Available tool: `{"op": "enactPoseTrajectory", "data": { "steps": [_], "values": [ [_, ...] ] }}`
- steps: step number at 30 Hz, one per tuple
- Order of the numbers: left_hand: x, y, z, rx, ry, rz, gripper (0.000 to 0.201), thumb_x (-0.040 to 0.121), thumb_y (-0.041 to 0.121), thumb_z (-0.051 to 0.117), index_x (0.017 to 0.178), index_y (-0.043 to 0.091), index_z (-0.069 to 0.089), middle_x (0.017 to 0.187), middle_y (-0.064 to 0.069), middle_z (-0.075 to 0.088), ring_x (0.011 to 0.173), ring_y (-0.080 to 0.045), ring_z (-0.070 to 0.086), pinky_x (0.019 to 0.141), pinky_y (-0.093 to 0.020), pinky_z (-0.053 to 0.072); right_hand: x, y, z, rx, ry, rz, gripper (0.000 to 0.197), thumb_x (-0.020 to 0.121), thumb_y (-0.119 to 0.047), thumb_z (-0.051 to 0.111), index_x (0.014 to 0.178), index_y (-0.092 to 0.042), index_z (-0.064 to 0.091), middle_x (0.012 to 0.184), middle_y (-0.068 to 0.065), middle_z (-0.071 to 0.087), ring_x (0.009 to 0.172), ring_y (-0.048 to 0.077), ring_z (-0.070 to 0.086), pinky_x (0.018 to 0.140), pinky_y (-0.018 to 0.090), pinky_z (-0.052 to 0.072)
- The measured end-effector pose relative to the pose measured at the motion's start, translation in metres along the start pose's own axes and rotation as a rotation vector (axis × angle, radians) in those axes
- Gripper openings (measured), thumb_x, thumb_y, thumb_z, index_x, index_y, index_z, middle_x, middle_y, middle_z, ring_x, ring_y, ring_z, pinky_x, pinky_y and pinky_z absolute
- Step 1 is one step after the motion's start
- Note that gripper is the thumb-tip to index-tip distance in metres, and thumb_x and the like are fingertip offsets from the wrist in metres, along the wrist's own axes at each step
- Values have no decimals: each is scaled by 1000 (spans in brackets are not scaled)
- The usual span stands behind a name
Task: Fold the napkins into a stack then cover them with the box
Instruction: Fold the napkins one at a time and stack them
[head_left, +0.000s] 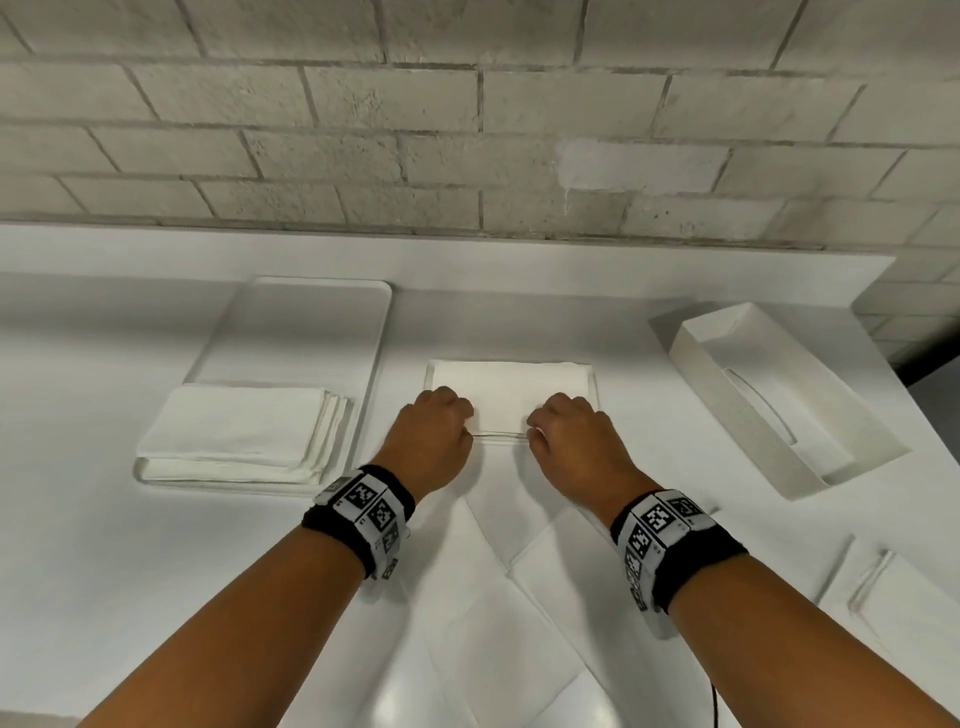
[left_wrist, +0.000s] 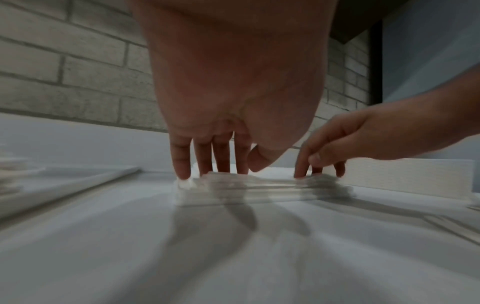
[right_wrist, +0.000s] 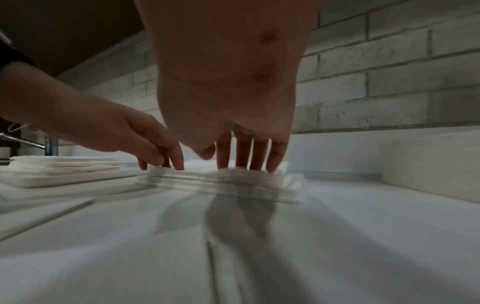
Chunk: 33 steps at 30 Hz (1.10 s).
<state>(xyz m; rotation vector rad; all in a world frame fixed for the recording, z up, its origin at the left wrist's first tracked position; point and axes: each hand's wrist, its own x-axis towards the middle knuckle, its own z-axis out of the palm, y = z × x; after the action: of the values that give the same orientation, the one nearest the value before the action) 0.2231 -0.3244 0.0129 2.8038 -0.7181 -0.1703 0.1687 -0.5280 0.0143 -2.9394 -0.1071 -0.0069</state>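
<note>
A folded white napkin (head_left: 511, 384) lies on a clear plastic base (right_wrist: 233, 187) at the table's middle. Both hands stand over its near edge. My left hand (head_left: 439, 431) sets straight fingers (left_wrist: 182, 164) down on the left end. My right hand (head_left: 566, 431) does the same at the right end, fingertips (right_wrist: 275, 162) on the napkin (right_wrist: 197, 164). The thumbs hang near the front edge; whether they pinch it is unclear. The white box (head_left: 779, 395) lies open side up at the right, apart from both hands.
A stack of folded napkins (head_left: 244, 431) sits on a white tray (head_left: 311, 322) at the left. Unfolded napkins (head_left: 493, 597) lie spread under my forearms. A clear flat piece (head_left: 883, 587) lies at the near right. A brick wall runs behind the table.
</note>
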Motion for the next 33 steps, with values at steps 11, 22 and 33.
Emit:
{"op": "enactPoseTrajectory", "data": {
  "steps": [11,22,33],
  "values": [
    [-27,6,-11,-85,52,-22,41,91,17,52,131,16,58,128,-4,57,114,-26,55,93,-41,48,-15,-18,-12,108,43,71,30,96,-26,51,120,-19,66,120,0,62,115,25,53,92,42,45],
    [-93,7,2,-91,-344,-429,81,72,51,79,130,10,41,128,-10,46,121,-30,43,100,-42,46,-49,-70,0,367,-416,109,28,90,-25,61,100,-1,71,97,13,73,90,27,69,82,40,57],
    [-101,7,8,-338,-309,-432,56,73,27,72,124,20,52,120,-4,61,116,-27,57,96,-41,52,-56,-88,4,434,-385,103,25,85,-26,73,107,-15,70,78,-12,55,81,12,57,70,21,43]
  ]
}}
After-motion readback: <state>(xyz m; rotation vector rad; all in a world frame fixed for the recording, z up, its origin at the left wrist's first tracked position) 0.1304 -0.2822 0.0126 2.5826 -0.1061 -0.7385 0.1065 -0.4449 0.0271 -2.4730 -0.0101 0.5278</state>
